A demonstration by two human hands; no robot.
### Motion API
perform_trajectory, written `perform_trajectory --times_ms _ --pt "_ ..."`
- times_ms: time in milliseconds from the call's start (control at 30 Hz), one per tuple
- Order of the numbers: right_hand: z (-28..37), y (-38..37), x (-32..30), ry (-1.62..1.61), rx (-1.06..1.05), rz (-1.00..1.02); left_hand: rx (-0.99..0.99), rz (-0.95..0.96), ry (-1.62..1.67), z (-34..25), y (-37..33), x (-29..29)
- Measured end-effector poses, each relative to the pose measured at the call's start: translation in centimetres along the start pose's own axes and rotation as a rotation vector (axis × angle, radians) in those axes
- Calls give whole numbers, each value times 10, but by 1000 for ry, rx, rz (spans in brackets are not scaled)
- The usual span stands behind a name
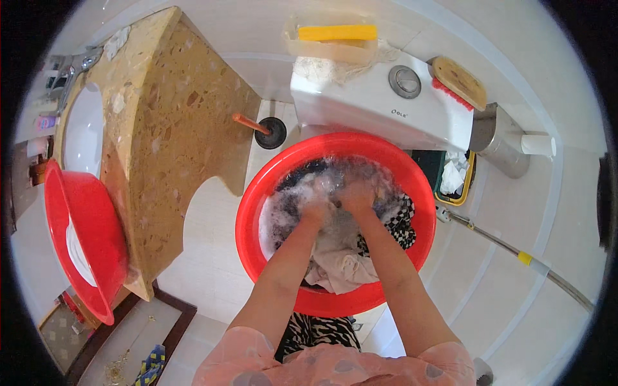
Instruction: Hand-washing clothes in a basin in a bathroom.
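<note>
Both my arms reach down into a large red basin (248,238) of sudsy water and wet laundry. My left hand (315,204) is in the foam a little left of the middle. Close beside it, my right hand (356,195) is partly under the suds. Foam and motion blur hide the fingers of both, so any grip on cloth does not show. A pale beige cloth (342,271) lies bunched at the near side. At the right is a black-and-white checkered cloth (404,225), and dark cloth (297,175) shows at the far left.
Behind the basin stands a white toilet tank (380,106) with a scrub brush (460,82) on top. A plunger (273,133) is at the far left, near a stone-patterned counter (187,96). Another red basin (109,238) rests there. A mop pole (496,241) and yellow-rimmed bin (473,177) are at right.
</note>
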State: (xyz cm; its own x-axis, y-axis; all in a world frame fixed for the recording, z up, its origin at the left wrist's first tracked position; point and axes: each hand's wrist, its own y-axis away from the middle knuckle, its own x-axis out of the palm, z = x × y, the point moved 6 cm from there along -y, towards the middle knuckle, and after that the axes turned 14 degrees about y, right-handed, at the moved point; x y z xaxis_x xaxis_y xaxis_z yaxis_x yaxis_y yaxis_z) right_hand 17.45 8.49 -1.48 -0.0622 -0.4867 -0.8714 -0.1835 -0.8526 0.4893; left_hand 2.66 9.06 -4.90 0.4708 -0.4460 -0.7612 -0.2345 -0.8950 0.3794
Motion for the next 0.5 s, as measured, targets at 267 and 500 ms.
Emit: perform_trajectory --times_ms 267,500 --pt "-39 47 -56 -608 -32 -234 -25 -186 578 -15 59 -134" --pt "-66 64 -26 -379 141 -124 395 -173 614 -62 146 -168"
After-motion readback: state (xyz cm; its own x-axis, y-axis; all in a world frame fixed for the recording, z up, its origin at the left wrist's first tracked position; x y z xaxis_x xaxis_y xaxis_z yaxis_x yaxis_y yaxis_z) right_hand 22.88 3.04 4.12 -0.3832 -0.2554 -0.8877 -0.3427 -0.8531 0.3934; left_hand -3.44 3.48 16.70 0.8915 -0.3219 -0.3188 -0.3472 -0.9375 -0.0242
